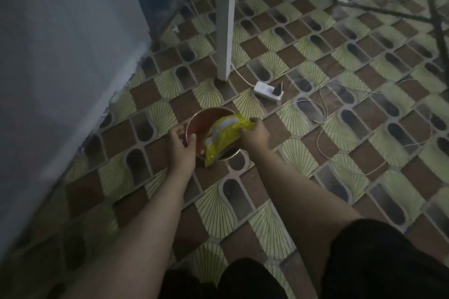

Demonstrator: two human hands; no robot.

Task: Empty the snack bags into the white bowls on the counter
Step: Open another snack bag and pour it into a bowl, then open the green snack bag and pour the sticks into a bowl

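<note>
The yellow snack bag (224,137) hangs tilted over a metal bowl (206,121) on the patterned floor (315,128), pinched by the right hand (255,135). The left hand (181,144) grips the bowl's rim. Pouring seems underway; next, tip the bag further.

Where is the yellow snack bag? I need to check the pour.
Centre of the head view: the right hand grips the yellow snack bag over the metal bowl.

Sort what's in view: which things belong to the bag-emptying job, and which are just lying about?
In the job:
yellow snack bag, gripped by the right hand
metal bowl on the floor, left hand at its rim

Lying about:
white power adapter
thin white cables
white post
</note>
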